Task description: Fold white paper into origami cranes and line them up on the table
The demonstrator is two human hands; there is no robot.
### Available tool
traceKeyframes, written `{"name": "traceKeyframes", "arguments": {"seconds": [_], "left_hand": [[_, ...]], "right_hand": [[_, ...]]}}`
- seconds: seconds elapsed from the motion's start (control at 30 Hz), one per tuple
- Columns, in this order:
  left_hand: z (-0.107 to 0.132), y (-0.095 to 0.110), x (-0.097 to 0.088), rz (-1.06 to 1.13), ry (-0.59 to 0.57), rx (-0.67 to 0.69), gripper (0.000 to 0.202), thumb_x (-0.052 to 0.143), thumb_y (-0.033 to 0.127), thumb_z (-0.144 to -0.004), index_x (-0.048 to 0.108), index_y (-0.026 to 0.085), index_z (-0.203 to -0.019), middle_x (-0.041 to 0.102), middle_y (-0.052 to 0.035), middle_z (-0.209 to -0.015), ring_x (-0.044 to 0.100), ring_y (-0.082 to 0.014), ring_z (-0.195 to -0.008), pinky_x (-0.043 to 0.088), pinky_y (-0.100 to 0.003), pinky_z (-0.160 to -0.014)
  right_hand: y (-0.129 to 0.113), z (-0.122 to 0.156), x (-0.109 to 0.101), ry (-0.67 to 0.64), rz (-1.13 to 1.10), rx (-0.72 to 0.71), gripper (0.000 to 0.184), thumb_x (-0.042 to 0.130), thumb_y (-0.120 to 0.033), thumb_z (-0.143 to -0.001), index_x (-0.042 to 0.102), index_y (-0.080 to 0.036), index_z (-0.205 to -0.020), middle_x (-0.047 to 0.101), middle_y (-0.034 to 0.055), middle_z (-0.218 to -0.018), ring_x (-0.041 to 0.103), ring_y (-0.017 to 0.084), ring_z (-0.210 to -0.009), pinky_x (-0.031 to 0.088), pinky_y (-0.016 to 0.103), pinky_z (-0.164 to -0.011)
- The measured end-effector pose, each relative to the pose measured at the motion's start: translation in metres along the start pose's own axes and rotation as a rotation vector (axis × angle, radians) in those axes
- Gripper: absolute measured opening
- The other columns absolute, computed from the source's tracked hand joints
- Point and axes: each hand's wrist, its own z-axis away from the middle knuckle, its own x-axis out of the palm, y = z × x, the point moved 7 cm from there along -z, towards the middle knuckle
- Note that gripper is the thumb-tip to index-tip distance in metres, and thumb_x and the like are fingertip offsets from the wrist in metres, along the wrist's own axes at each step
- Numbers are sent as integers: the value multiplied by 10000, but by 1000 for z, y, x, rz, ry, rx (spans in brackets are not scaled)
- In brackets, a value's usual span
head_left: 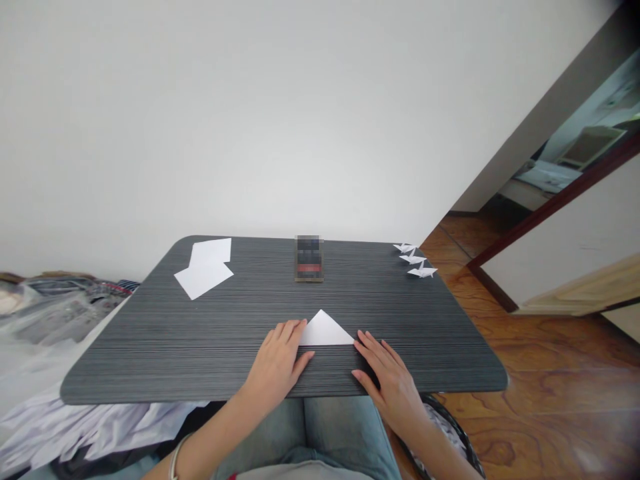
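Note:
A white sheet folded into a triangle (325, 329) lies near the front edge of the dark grey table (150, 340). My left hand (280, 360) rests flat on the table, its fingertips on the triangle's left corner. My right hand (387, 377) lies flat too, fingers spread, with its fingertips touching the right corner. Neither hand grips anything.
Loose white sheets (206, 269) lie at the table's back left. A small upright device (309, 259) stands at the back middle. Three folded paper cranes (416, 260) sit at the back right corner. Cloth and bags (55, 313) lie left of the table; wooden floor (540, 380) is on the right.

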Motion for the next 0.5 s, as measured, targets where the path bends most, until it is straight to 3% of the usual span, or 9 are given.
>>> {"name": "traceKeyframes", "arguments": {"seconds": [0.1,0.23,0.5], "left_hand": [[-10,3,6,-1,-35,-5,405,480,302,-833,426,157,-1207,536,-77,-1078,508,-213,-944,430,-349,-814],[-18,5,9,-14,-34,-2,342,484,272,-832,458,172,-1158,529,-62,-1016,505,-208,-916,431,-342,-789],[-25,1,12,51,-38,-26,307,531,256,-807,497,185,-1104,520,-47,-967,516,-193,-882,442,-317,-762]], "right_hand": [[4,-7,0,26,-35,50,352,435,-295,-869,513,-164,-1186,524,113,-1256,453,238,-1187,416,429,-941],[6,-18,5,43,-58,73,404,439,-297,-861,466,-162,-1241,506,119,-1272,424,255,-1206,417,444,-931],[9,-45,15,26,-190,103,304,494,-271,-819,555,-175,-1101,517,126,-1249,388,285,-1225,399,486,-926]]}}
